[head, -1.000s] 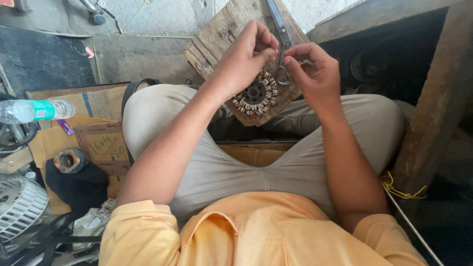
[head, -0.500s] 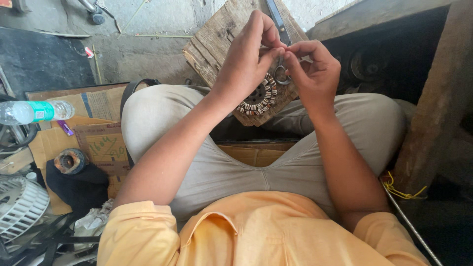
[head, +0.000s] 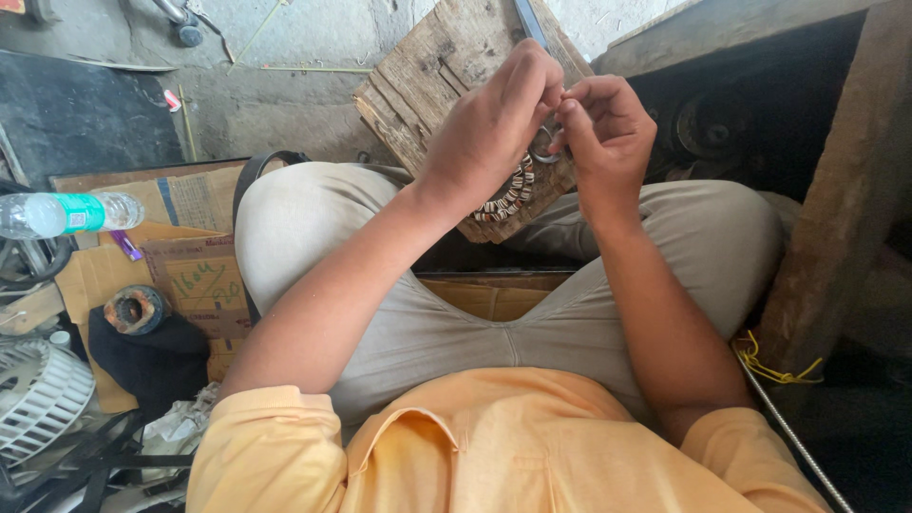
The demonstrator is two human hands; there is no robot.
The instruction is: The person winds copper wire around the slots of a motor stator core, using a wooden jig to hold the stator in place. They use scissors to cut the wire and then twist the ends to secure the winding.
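Observation:
I sit cross-legged on the floor. My left hand (head: pixel 494 123) and my right hand (head: pixel 603 133) meet above a round wound motor stator (head: pixel 508 199) that rests on a worn wooden block (head: pixel 427 76). Both hands pinch something small and thin between the fingertips, likely a wire; it is too small to make out. Most of the stator is hidden under my left hand. A thin metal tool (head: pixel 530 21) lies on the block behind my hands.
A plastic water bottle (head: pixel 62 214) lies at the left on flattened cardboard (head: pixel 195 280). A small round coil part (head: pixel 133 309) and a white fan cover (head: pixel 33 394) sit at lower left. A wooden beam (head: pixel 836 190) stands at the right, with dark machine parts (head: pixel 708 123) behind it.
Both hands have lifted slightly and drawn closer together over the stator, which is now more covered by my left hand.

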